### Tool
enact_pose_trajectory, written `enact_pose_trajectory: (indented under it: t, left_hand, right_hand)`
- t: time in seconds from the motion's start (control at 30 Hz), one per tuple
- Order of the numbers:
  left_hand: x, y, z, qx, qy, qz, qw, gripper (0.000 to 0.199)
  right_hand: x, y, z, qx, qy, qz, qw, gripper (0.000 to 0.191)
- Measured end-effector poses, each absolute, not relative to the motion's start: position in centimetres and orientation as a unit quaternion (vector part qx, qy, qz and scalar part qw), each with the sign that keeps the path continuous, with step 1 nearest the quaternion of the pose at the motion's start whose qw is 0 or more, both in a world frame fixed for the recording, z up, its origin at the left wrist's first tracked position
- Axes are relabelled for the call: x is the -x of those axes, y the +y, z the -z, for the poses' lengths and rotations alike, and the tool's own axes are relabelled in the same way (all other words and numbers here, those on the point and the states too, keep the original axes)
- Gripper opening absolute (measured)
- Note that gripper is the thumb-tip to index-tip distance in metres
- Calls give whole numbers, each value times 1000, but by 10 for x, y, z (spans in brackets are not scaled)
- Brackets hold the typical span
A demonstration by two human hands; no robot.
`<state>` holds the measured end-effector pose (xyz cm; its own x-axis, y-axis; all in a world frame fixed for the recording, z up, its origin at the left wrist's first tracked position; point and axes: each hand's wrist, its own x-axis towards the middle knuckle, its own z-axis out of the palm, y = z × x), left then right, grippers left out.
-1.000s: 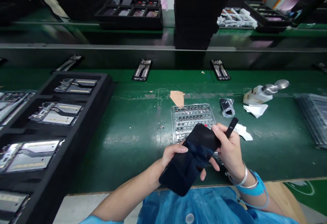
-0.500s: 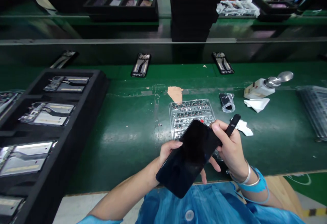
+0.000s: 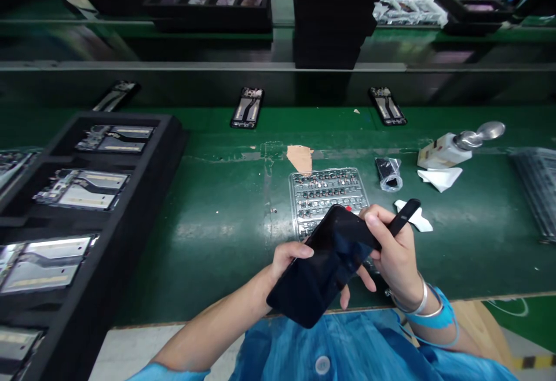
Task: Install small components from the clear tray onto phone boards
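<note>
My left hand (image 3: pixel 292 255) grips a black smartphone (image 3: pixel 319 271) by its long edges, thumb on the near left edge and fingertips showing past the other side. The dark screen faces up and the phone lies at a slant above the bench edge. A slim black tool (image 3: pixel 404 217) is in my right hand (image 3: pixel 393 248); its blunt end points up and right, and its working end is hidden. The right thumb and fingers also meet the phone's upper right corner. Behind the phone lies a clear plastic tray (image 3: pixel 324 187) of small parts, partly covered.
A black foam tray (image 3: pixel 147 196) with opened phone units stands left. Phone units (image 3: pixel 247 107) lie along the back strip. On the right are a white dispenser bottle (image 3: pixel 445 150), white wipes (image 3: pixel 441 178), a small plastic-wrapped black item (image 3: pixel 388 173) and stacked clear trays (image 3: pixel 536 190).
The phone has tilted a little, and a bluish reflection shows on its screen. The black tool's end has swung slightly right. Units at the back have shifted slightly right.
</note>
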<state>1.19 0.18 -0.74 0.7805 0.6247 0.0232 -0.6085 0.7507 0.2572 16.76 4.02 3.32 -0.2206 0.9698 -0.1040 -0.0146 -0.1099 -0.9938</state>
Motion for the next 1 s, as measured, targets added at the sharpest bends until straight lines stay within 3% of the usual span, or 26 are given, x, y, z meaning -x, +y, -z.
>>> enact_pose_trajectory:
  t: [0.37, 0.53, 0.6, 0.7, 0.83, 0.9, 1.0]
  left_hand:
    - [-14, 1, 2, -120, 34, -356, 926, 76]
    - [-18, 3, 14, -148, 77, -286, 944, 73]
    - [-16, 3, 20, -158, 140, -283, 936, 54]
    - [-8, 6, 19, -160, 288, -394, 858, 36]
    - [10, 22, 3, -182, 411, -524, 724, 39]
    - [17, 42, -4, -215, 426, -532, 700, 48]
    - [19, 91, -9, -271, 459, -518, 669, 50]
  right_hand:
    - [-166, 40, -32, 475, -524, -572, 415, 32]
    - [-188, 53, -30, 489, -591, -465, 442, 31]
    - [-207, 60, -28, 533, -637, -398, 390, 24]
    - [-240, 66, -21, 623, -696, -258, 248, 21]
    - [-270, 64, -1, 672, -727, -131, 53, 16]
    - [-275, 61, 6, 660, -744, -82, 60, 18]
    - [-278, 61, 3, 628, -766, -3, 138, 22]
